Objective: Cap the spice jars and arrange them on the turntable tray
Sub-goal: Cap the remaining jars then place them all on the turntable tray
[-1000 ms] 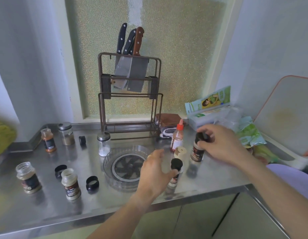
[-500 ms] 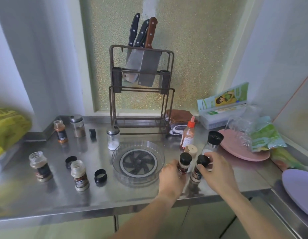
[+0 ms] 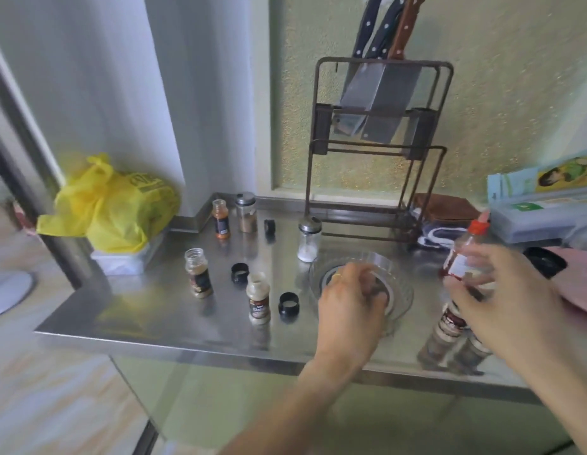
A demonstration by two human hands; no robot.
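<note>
Jar (image 3: 449, 318) under right fingers (image 3: 472, 284)

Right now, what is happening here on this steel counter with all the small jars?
A person is sorting spice jars on a steel counter. The left hand is over the clear turntable tray; motion blur hides whether it holds a jar. The right hand is blurred above a dark-labelled jar by the front edge. To the left, three jars stand uncapped, with three black caps loose between them.
</note>
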